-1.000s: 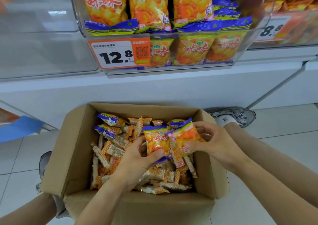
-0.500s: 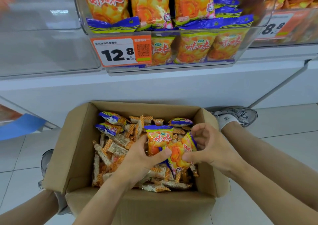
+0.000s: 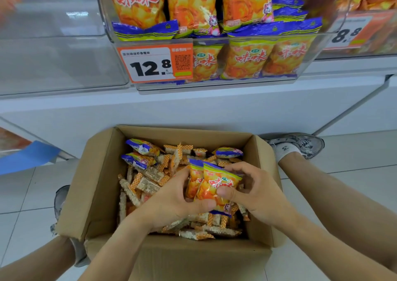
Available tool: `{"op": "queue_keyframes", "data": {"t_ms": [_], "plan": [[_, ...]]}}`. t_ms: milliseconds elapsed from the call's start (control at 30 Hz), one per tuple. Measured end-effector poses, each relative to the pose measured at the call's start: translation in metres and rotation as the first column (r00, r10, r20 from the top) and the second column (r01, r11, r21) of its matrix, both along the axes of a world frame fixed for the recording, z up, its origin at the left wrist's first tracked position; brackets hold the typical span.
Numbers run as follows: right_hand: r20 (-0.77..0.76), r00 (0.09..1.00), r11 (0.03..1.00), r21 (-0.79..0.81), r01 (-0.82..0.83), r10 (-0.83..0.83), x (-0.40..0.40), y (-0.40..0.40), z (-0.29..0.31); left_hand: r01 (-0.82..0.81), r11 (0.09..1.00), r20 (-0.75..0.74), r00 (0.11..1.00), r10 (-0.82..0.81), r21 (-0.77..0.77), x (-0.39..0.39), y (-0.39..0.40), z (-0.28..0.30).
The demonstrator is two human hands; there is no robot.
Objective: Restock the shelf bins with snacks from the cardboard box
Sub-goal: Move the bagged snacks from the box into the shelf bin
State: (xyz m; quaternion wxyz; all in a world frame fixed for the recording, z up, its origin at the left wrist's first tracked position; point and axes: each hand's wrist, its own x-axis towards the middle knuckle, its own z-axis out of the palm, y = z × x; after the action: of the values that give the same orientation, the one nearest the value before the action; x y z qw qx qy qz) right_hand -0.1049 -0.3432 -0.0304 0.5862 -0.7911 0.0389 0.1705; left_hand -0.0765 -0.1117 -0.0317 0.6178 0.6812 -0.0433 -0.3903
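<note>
Bright, even, cool indoor light, seemingly from overhead, with soft shadows only. The hands' (image 3: 214, 197) grip on the snack packs (image 3: 217, 186) sits sharp; beneath it a soft shadow darkens the inside of the cardboard box (image 3: 94, 186). Well above the grip, white glare streaks the clear shelf bin (image 3: 71, 14) up left, and the bags and price tag (image 3: 352, 31) far up right are smeared with blur. Wide-angle distortion bends the shelf edges and stretches the forearms toward the corners
</note>
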Motion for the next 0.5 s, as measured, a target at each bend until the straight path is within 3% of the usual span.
{"op": "queue_keyframes", "data": {"t_ms": [100,267,367,500], "plan": [[-0.016,0.998,0.998,-0.022,-0.065,0.064,0.003,-0.005,0.001,0.0,0.999,0.051,0.999,-0.002,0.043,-0.001,-0.005,0.001],[-0.047,0.995,0.993,0.086,-0.086,0.09,0.011,-0.014,0.006,0.066,0.998,0.029,0.997,-0.065,-0.008,-0.002,-0.009,0.003],[-0.082,0.991,0.989,0.112,-0.099,0.108,0.014,-0.016,0.01,0.017,1.0,-0.007,1.0,-0.017,-0.024,-0.002,-0.01,0.003],[-0.097,0.959,0.963,0.054,-0.263,0.267,0.021,-0.03,0.024,0.062,0.997,-0.032,0.997,-0.064,-0.049,-0.002,-0.011,0.004]]}}
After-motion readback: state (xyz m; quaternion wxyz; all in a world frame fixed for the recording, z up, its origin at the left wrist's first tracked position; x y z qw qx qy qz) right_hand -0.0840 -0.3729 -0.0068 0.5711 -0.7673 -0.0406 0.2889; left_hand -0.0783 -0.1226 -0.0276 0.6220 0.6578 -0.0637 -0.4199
